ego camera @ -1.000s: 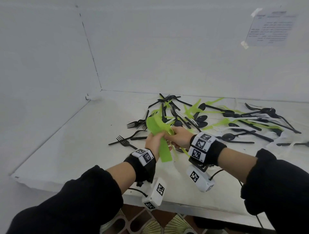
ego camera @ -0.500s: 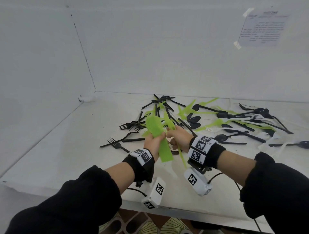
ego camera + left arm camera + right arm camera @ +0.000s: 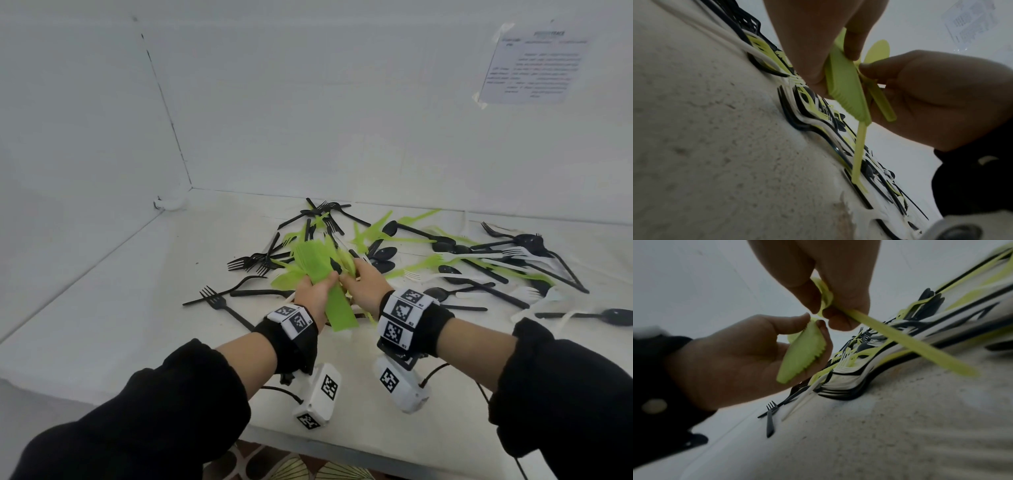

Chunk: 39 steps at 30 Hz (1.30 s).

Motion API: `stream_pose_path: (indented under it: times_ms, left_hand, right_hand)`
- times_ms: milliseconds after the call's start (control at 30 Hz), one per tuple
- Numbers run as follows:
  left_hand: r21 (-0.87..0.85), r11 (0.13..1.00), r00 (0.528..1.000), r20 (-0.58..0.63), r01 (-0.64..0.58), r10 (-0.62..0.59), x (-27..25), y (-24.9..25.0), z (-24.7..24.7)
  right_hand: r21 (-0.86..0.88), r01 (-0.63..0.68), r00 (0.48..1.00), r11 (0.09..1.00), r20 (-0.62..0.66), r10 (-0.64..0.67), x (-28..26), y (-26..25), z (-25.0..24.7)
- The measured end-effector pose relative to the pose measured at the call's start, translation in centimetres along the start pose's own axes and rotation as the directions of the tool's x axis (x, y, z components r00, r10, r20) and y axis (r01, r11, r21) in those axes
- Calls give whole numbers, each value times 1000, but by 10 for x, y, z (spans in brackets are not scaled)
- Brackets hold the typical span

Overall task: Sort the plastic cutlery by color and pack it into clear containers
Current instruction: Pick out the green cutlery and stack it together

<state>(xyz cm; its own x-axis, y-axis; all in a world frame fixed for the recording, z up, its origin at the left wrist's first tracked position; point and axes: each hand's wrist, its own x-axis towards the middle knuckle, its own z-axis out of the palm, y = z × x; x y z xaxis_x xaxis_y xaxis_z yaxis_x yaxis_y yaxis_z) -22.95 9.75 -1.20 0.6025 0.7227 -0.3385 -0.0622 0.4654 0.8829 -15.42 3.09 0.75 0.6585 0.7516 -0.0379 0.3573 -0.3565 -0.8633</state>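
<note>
I see black sleeves [image 3: 164, 404] pushed up | black wristbands [image 3: 291, 342] with white fiducial tags [image 3: 400, 311] | white tagged camera pods [image 3: 318, 397] below | thin black cables [image 3: 433, 371]

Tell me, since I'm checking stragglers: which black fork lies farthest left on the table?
The lone black fork lying just left of the left hand; the other black forks cluster farther back in the pile.

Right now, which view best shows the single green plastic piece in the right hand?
Right wrist: the right hand pinches the single green plastic piece, handle unobstructed. The left wrist view shows part of it; the head view hides it behind knuckles.
</note>
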Motion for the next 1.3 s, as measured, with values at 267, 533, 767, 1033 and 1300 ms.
stream_pose_path:
  times_ms: [267, 533, 767, 1033, 1300]
  left_hand:
    - [-45, 999, 998, 57, 1, 2, -6, -4, 19]
    - [50, 997, 995, 83, -51, 47, -16, -16, 33]
    - [91, 991, 991, 96, -99, 90, -32, -23, 44]
    - [32, 994, 990, 94, -109, 105, -42, -29, 38]
    - [59, 998, 999, 31, -37, 36, -31, -14, 24]
  right_hand:
    - [101, -48, 956, 994, 294, 16, -4, 2, -25]
    - [193, -114, 986, 974, -96, 135, 6, 21, -44]
    - [139, -110, 992, 984, -51, 118, 9, 20, -52]
    - [283, -147, 987, 948, 98, 124, 3, 23, -45]
    - [-219, 105, 960, 970, 276, -41, 17, 13, -54]
